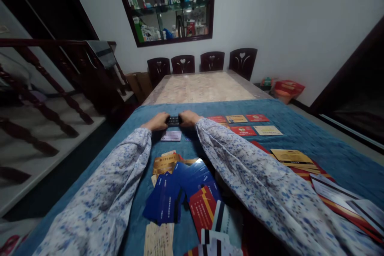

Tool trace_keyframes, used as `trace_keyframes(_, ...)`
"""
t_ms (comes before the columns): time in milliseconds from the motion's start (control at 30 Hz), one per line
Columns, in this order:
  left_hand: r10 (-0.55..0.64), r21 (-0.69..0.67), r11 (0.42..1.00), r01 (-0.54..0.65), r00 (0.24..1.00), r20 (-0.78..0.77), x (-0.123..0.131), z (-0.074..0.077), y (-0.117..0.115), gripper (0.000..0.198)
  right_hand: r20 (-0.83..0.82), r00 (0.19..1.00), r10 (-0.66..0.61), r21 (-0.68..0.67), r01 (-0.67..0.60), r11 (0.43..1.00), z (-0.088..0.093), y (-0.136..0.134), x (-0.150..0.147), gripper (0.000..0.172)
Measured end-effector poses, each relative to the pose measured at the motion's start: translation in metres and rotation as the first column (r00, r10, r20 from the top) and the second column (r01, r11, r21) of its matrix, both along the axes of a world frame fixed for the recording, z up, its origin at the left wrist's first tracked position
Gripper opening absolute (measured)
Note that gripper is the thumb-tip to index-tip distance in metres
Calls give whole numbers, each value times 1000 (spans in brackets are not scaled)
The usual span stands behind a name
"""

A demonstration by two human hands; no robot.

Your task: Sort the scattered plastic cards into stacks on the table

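Note:
Both arms reach forward over the blue cloth (120, 160). A small black object with rows of light marks, like a keypad (174, 121), lies between my hands. My left hand (158, 121) grips its left end with curled fingers, and my right hand (188, 118) holds the right end the same way. Just below it lies a pale lilac card (171, 136). A blue-marked card beside that is mostly hidden by my right sleeve. Nearer to me are gold cards (165, 164), overlapping blue cards (165, 200) and a red card (203, 210).
Red and yellow cards (242, 131) form rows on the right, with a gold stack (292, 157) and white cards (333, 186) nearer. A paper slip (159, 240) lies at the front. Dark chairs (212, 61) line the table's far end. A wooden railing (39, 72) stands left.

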State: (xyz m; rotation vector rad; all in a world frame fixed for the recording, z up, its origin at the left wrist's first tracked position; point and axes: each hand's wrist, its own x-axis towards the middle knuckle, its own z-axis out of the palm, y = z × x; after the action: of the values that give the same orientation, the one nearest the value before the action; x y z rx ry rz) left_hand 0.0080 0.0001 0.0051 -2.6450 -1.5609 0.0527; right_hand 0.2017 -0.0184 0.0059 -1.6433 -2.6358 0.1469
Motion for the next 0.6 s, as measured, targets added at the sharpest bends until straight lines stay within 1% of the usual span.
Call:
trace_keyframes(167,47,-74,996,-44,998,31,1,-4,7,42,-3,1000,6,-51,-6,999,-2,8,-2,47)
trace_keyframes(367,76,-134,988,-73,997,20,2,-3,15,47,22,1000,19,-133,-16,991,7,9,-6,53)
trace_keyframes(500,66,-151,986,-64,998,8,2,-2,18,46,23,1000,-9,-145,12,989,12,8,-9,52)
trace_keyframes(600,57,-155,986,-53,998,21,2,-2,18,45,-7,1000,-25,-108,25,994,12,8,-10,47)
